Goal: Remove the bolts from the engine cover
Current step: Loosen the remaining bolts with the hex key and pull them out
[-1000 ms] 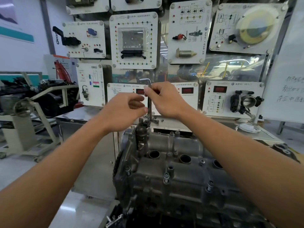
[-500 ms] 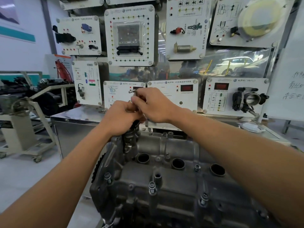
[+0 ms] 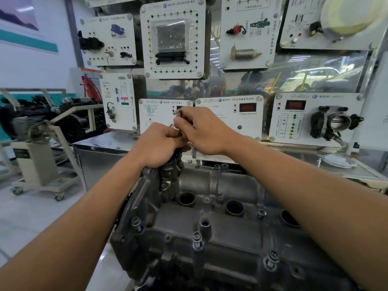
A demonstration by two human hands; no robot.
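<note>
while in right hand (image 3: 205, 131) — hex key (image 3: 177, 111)

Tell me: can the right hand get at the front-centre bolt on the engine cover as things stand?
Probably yes: the bolt stands exposed on the engine cover, nothing over it, though the right hand grips the hex key.

Over the engine cover's (image 3: 231, 234) far left corner, the right hand (image 3: 203, 131) pinches a bent key's (image 3: 177, 111) top and the left hand (image 3: 159, 143) curls round its shaft. Several bolts (image 3: 197, 241) stand in the cover's near side.
</note>
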